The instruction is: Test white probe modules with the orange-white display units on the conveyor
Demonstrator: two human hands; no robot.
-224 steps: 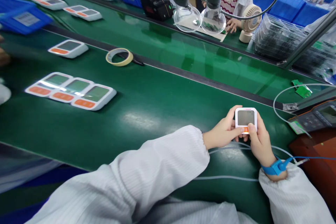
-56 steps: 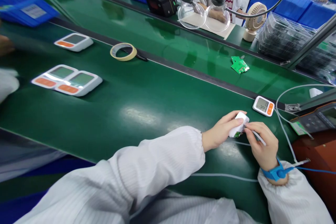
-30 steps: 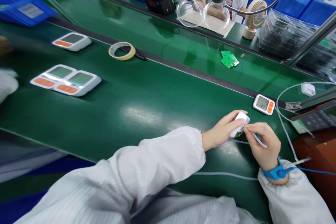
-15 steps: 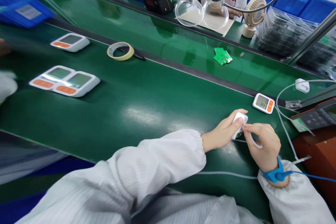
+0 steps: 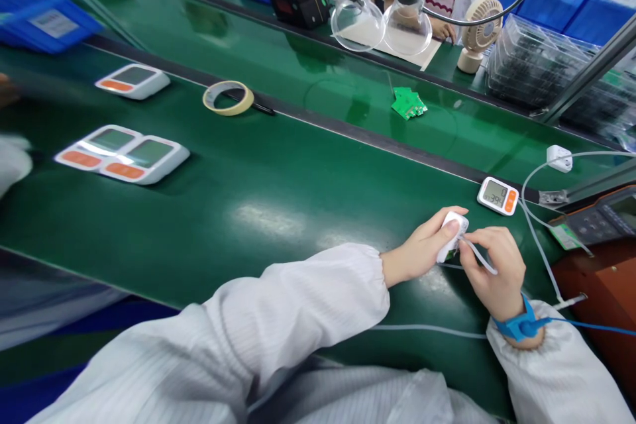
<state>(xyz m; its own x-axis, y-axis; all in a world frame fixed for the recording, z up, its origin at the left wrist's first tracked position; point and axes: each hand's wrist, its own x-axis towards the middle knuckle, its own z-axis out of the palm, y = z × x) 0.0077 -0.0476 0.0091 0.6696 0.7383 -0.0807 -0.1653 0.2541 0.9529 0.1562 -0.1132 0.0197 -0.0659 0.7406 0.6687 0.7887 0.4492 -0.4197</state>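
My left hand (image 5: 416,253) is closed around a small white plastic device (image 5: 446,251), thumb across its face, and a bit of green shows at its lower edge. Close against that device, my right hand (image 5: 501,275) pinches a white tube (image 5: 481,256) between thumb and fingers. The tube's end meets the device's side; whether it is seated there is hidden. A blue wrist strap (image 5: 521,324) circles my right wrist. Just beyond my hands lies a small white monitor (image 5: 498,197) with orange buttons and a lit display.
Larger white monitors (image 5: 149,152) lie at left, near a tape roll (image 5: 228,98). Green circuit boards (image 5: 409,104) and a small white device (image 5: 559,158) rest on the strip behind. An orange-brown instrument (image 5: 596,271) stands at right. Another person's sleeve (image 5: 12,162) shows at the left edge.
My right hand has shifted slightly left and up, its fingers loosened a little around the tube. The circuit boards and white device on the back strip have moved left.
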